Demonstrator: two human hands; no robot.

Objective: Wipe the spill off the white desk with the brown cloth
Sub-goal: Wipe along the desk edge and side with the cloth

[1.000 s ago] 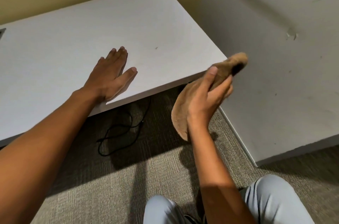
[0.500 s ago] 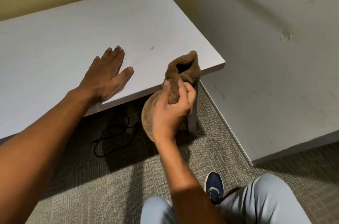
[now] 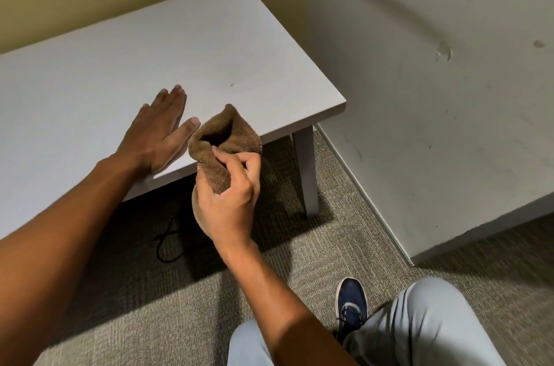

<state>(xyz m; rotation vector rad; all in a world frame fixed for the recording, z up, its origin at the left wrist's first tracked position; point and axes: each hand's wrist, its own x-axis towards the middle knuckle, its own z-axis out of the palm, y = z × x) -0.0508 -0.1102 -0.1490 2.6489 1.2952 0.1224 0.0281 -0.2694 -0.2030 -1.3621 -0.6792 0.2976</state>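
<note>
My right hand [image 3: 229, 200] grips the brown cloth [image 3: 223, 140], bunched into a loose pouch, at the front edge of the white desk [image 3: 90, 89]. The cloth's upper part is over the desk edge and its lower part hangs below behind my hand. My left hand [image 3: 156, 133] lies flat, palm down, on the desk just left of the cloth, fingers straight. A tiny dark speck [image 3: 231, 85] marks the desktop beyond the cloth; no larger spill is visible.
The desk stands in a corner against a yellow wall and a white panel [image 3: 419, 95] on the right. A grey desk leg [image 3: 305, 170] stands right of my hand. A black cable [image 3: 168, 242] lies on the carpet under the desk. My knees and blue shoe [image 3: 350, 302] are below.
My right hand has carried the cloth leftward from beyond the desk's right corner to the front edge, close to my left thumb. The cloth is now bunched. My left hand stayed flat.
</note>
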